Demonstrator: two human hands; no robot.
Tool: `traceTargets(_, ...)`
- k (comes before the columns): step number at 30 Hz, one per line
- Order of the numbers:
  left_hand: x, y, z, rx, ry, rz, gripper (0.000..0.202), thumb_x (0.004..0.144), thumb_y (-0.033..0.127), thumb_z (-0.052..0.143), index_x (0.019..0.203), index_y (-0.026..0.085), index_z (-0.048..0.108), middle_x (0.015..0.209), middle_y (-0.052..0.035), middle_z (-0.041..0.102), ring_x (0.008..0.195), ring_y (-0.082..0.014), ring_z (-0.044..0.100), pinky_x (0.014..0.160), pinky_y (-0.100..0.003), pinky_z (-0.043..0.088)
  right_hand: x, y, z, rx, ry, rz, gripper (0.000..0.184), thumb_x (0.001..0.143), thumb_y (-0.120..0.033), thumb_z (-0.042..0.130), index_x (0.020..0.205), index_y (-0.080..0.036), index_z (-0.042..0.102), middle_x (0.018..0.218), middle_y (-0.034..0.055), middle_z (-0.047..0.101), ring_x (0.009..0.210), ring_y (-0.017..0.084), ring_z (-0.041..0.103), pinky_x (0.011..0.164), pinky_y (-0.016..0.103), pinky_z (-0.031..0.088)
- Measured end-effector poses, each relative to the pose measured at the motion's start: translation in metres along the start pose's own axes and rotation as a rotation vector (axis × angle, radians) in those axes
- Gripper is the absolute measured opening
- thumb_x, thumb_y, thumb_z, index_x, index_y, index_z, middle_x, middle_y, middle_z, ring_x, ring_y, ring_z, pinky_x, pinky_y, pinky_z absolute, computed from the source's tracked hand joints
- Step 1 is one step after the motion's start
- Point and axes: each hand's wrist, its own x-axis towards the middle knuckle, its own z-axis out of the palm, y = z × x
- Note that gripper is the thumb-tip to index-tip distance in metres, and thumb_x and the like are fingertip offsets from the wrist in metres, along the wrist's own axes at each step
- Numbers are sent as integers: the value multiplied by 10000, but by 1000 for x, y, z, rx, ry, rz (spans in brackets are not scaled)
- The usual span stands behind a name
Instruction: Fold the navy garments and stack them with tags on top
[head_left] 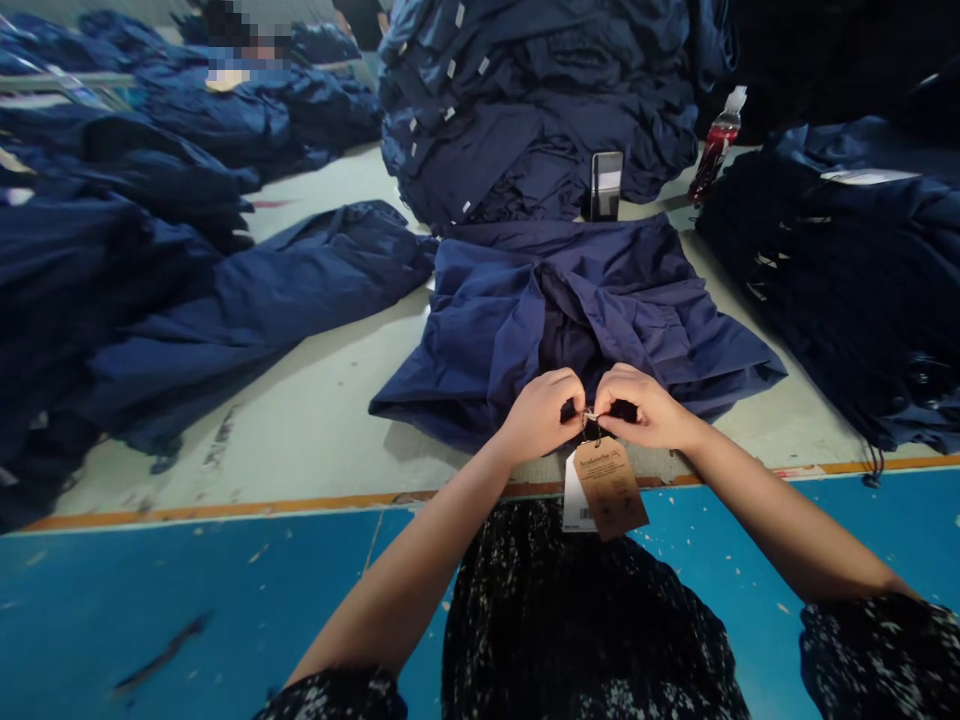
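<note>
My left hand [544, 412] and my right hand [643, 408] meet fingertip to fingertip at the near edge of a navy garment [480, 320]. Both are closed in a pinch on the dark tag string, with a small pale bit showing between the fingers. From this string hang a brown cardboard hang tag [613, 492] and, partly behind it, a white tag [576, 500] with a barcode. The garment lies folded and rumpled on the pale table [330, 400]. Whether the string passes through the cloth is hidden by my fingers.
A tall heap of navy garments [525, 60] rises behind, with a phone [606, 185] propped against it. To its right stands a bottle of red drink [716, 145]. More garments [840, 270] lie at right and left. Further back at left is another person [247, 35].
</note>
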Motion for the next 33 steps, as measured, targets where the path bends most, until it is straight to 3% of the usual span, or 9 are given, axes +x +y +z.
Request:
traceTargets(6, -2, 0, 2, 8, 58, -19, 122, 832, 142, 599, 739, 200, 546, 825, -16, 603, 761, -148, 571, 695, -277, 447, -3, 2, 7, -165, 96, 35, 156, 748, -117, 619, 733, -241, 525, 736, 7, 613, 701, 182, 534, 680, 318, 389)
traceTargets(12, -5, 0, 0, 10, 160, 106, 202, 876, 347, 711, 735, 205, 686, 886, -48, 639, 816, -162, 606, 744, -304, 488, -8, 2, 12, -246, 197, 48, 132, 846, -138, 567, 764, -240, 550, 729, 11, 595, 715, 183, 551, 661, 311, 397)
traceTargets(16, -5, 1, -2, 37, 163, 81, 73, 835, 280, 703, 838, 226, 752, 927, -52, 672, 851, -178, 631, 805, -343, 507, -9, -1, 9, -235, 178, 28, 99, 851, -188, 592, 773, -249, 584, 734, 17, 627, 712, 192, 552, 672, 332, 419)
traceTargets(19, -4, 0, -5, 63, 106, 52, 175, 810, 214, 655, 927, 231, 783, 972, -56, 687, 909, -200, 640, 856, -373, 510, -10, -3, 4, -217, 156, -10, 103, 871, -243, 588, 776, -247, 627, 748, 33, 646, 711, 202, 542, 685, 355, 430)
traceTargets(22, -3, -3, -7, 63, 41, 53, 292, 853, 161, 547, 971, 232, 805, 1048, -65, 694, 988, -211, 644, 927, -401, 506, -12, -2, 1, -232, 179, 44, 224, 941, -243, 498, 830, -232, 692, 818, 60, 685, 764, 214, 574, 750, 385, 454)
traceTargets(26, -2, -9, -3, 108, 34, 67, 309, 934, 203, 517, 1008, 231, 816, 1148, -73, 724, 1073, -227, 651, 1002, -439, 504, -11, 4, 3, -392, 185, 178, 225, 916, -252, 551, 976, -232, 766, 1062, 82, 749, 1016, 264, 646, 958, 459, 466)
traceTargets(29, -2, -13, 3, 181, 9, 68, 287, 951, 242, 544, 1062, 245, 809, 1284, -70, 709, 1280, -266, 590, 1106, -481, 462, -9, 5, 7, -503, 92, 227, 342, 924, -276, 552, 1210, -236, 735, 1407, 89, 643, 1382, 316, 501, 1169, 564, 316)
traceTargets(31, -2, -14, 6, 229, -30, 38, 298, 948, 244, 552, 1124, 252, 793, 1384, -68, 661, 1393, -285, 511, 1153, -511, 427, -8, 4, 10, -550, 13, 299, 420, 967, -290, 499, 1349, -225, 663, 1497, 108, 565, 1477, 325, 396, 1205, 624, 235)
traceTargets(33, -2, -15, 8, 273, -70, -1, 315, 948, 255, 555, 1172, 255, 777, 1448, -71, 615, 1431, -297, 475, 1169, -528, 414, -6, 4, 12, -566, -41, 387, 453, 1001, -307, 457, 1420, -224, 607, 1512, 122, 544, 1492, 322, 377, 1200, 644, 240)
